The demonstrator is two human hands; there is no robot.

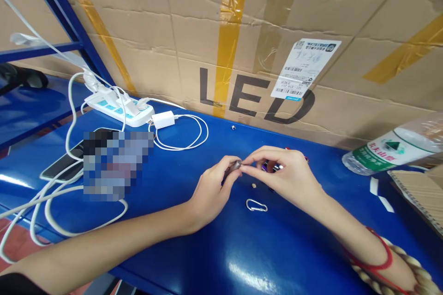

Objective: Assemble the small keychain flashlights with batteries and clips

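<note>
My left hand [213, 190] is closed around a small dark grey-brown cylindrical piece [236, 165], held between thumb and fingers above the blue table. Thumb and forefinger of my right hand [289, 173] are pinched together at the end of that piece; whatever lies between these fingertips is too small to make out. Partly covered by my right hand are shiny purple and silver bits [276, 167]. Below the hands, a silver carabiner [256, 205] lies on the table, with a small round metallic bit [254, 185] just above it.
A large cardboard box [194, 32] stands along the back of the blue table [207, 258]. At left are a white power strip [119, 109], a charger [164, 120], cables and a phone [65, 168]. A plastic bottle [384, 152] lies at right near a cardboard-covered notebook [417, 193].
</note>
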